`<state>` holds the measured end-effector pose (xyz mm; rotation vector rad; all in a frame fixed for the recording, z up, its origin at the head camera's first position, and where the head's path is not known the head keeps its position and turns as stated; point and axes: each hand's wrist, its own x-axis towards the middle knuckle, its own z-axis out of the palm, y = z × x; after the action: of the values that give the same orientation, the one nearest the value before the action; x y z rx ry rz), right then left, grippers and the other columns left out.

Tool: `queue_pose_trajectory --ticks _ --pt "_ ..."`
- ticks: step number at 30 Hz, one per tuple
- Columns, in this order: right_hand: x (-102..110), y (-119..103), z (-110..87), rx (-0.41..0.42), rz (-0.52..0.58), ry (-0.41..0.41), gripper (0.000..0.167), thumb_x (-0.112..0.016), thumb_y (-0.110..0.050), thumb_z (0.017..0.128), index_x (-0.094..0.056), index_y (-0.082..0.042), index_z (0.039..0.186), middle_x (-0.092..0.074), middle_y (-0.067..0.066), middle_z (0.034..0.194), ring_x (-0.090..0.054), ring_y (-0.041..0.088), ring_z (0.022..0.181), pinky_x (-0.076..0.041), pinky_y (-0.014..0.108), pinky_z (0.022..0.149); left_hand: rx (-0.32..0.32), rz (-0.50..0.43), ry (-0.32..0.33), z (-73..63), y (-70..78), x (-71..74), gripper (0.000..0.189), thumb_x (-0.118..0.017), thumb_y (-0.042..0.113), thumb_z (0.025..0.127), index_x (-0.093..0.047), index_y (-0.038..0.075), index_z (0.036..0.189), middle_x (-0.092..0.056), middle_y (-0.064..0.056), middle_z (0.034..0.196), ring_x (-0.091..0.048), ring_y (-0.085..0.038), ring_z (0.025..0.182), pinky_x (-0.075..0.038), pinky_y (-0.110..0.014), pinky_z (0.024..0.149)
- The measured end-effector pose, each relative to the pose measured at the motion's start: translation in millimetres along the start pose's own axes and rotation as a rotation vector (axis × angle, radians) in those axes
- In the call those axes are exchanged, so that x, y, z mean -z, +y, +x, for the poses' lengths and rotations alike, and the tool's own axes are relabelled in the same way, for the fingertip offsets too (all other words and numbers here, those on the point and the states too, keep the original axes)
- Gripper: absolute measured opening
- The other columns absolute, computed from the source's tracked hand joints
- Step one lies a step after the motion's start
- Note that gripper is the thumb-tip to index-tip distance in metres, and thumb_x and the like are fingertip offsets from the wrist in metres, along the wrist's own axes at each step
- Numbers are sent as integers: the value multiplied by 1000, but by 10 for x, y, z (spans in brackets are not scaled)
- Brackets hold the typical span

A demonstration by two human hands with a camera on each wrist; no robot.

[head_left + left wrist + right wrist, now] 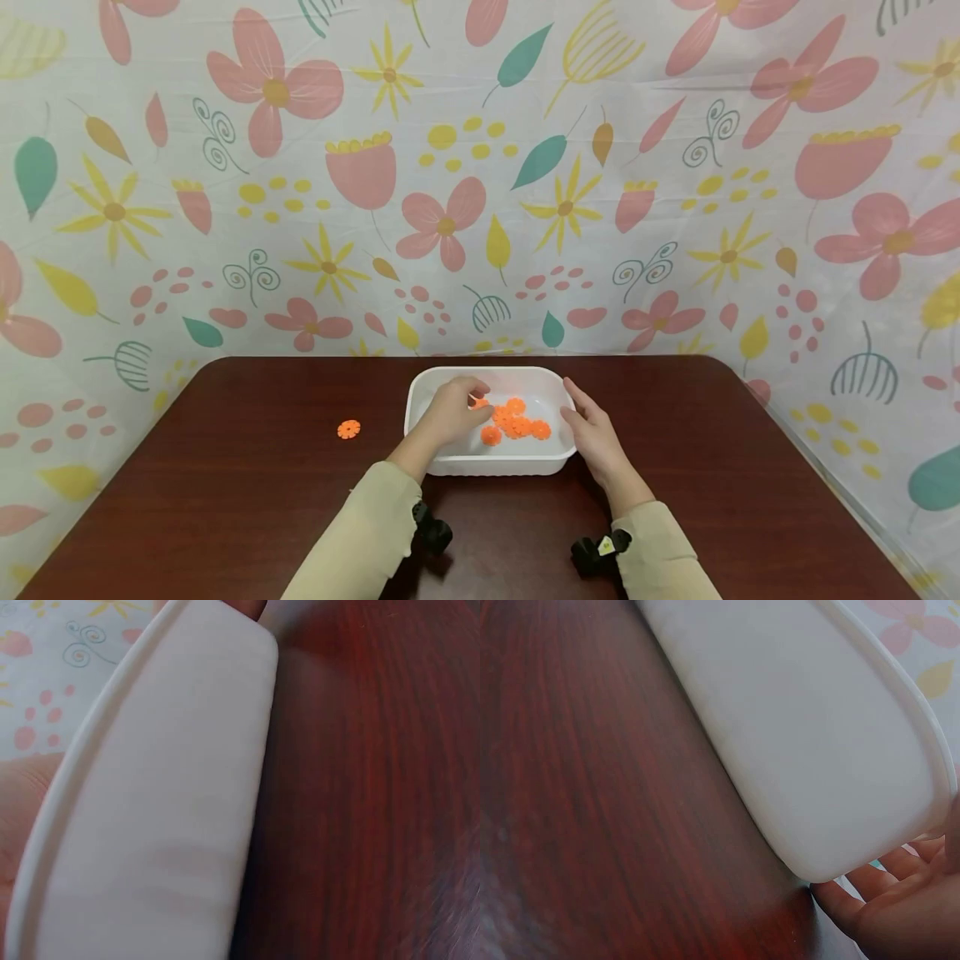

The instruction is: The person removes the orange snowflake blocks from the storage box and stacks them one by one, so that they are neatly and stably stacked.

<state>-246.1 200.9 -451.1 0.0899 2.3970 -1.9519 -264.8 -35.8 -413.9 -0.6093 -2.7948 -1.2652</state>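
A white plastic tray [495, 465] holds several orange flower-shaped discs [516, 427] in a loose cluster near its middle. My left hand [447, 412] reaches over the tray's left side, thumb and fingers bent and apart above the white floor. One orange disc [478, 402] shows in the gap between thumb and forefinger. My right hand [594, 429] grips the tray's right end, thumb at the rim and fingers along the outside. In the right wrist view, its fingers [870, 883] curl round the tray's outer corner. The left wrist view shows mainly the tray's outer wall [157, 780].
A single orange disc [348, 429] lies on the dark brown table [270, 500], left of the tray. A floral cloth [480, 192] hangs behind the table and along its sides. Black wrist cameras [432, 529] sit by both sleeves.
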Motion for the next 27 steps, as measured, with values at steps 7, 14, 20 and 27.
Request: queue_pose_trajectory --ticks 7,14,20,27 --pt "-22 -17 0 -5 2 2 52 -40 -16 101 -25 -16 151 -20 7 158 -17 26 145 -22 45 116 130 -61 -110 19 -80 -119 24 -63 13 90 -64 4 112 -63 -8 107 -58 -20 90 -50 -35 78" --pt "-9 -30 -11 -4 -6 7 52 -40 -15 101 -25 -16 151 -19 7 158 -16 27 145 -21 47 116 207 -107 -161 26 -117 -131 24 -63 13 89 -64 5 111 -63 -6 103 -59 -19 90 -50 -32 75" --pt "-3 -21 5 -6 -3 4 52 -40 -16 101 -24 -17 151 -18 5 158 -14 25 146 -19 45 116 237 -95 -201 37 -123 -130 23 -64 11 87 -64 5 109 -63 -5 99 -56 -18 88 -49 -32 75" --pt "-11 -42 -7 1 3 5 52 -39 -16 101 -24 -16 151 -18 6 158 -14 25 146 -19 45 117 263 -36 -245 26 -125 -136 28 -73 13 80 -66 8 107 -61 -3 95 -54 -17 80 -48 -32 72"
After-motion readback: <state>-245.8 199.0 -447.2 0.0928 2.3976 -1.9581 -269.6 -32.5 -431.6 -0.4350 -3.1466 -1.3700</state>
